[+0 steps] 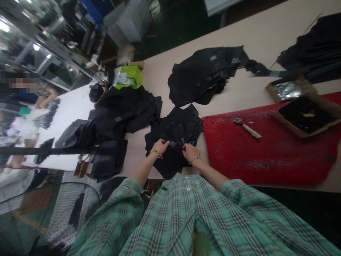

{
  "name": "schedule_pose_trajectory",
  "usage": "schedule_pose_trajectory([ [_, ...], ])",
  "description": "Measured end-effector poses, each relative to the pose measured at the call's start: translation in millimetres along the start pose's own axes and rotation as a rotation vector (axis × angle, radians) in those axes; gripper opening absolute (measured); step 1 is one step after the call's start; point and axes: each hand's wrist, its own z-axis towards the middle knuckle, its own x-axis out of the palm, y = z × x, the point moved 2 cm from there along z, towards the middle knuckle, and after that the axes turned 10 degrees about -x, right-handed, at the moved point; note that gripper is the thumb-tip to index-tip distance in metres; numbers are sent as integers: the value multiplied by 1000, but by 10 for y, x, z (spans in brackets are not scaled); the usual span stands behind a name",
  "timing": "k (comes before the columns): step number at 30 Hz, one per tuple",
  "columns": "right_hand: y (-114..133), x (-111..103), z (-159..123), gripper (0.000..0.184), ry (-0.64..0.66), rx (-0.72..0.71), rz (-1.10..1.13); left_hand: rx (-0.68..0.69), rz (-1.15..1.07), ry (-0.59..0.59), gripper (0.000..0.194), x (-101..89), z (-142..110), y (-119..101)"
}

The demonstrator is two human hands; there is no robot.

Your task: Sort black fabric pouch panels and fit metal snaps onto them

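A pile of black cut fabric pieces (177,122) lies in front of me, with small grey labels on some of them. My left hand (160,147) is at the pile's left side, thumb and fingers closed on the edge of a black piece beside a grey label (172,144). On the other side, my right hand (190,153) has its fingertips pinched together at the same dark layer. The material in that pinch is small and partly hidden by the fingers.
More black fabric stacks lie behind (197,76) and to the left (128,110). A red mat (266,153) at the right bears a tool with a pale wrapped handle (249,129) and a cardboard box (306,113). A co-worker's arm (48,96) shows at far left, beyond a fan guard (53,209).
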Motion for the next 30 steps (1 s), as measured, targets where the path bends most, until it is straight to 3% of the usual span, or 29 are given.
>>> schedule_pose_trajectory([
  [2,5,17,-29,18,17,-44,-4,-8,-2,35,39,420,-147,-7],
  [5,31,82,-107,22,10,-125,3,-46,-30,66,45,807,-207,-31],
  [9,138,220,-219,36,-15,-215,71,-151,-145,44,64,1082,-138,-74],
  [12,208,283,-256,44,25,-189,114,-196,-192,19,60,1178,-80,-102],
  [18,236,145,-201,40,-6,-139,-13,-258,-173,-14,59,1227,-25,-165],
  [24,284,136,-141,35,83,-180,37,-224,-131,21,52,1191,-12,-218],
  [28,222,251,-159,36,44,-188,263,-160,-64,82,47,846,122,-91],
  [30,142,299,-155,34,-1,-118,464,-96,21,13,58,552,219,14],
])
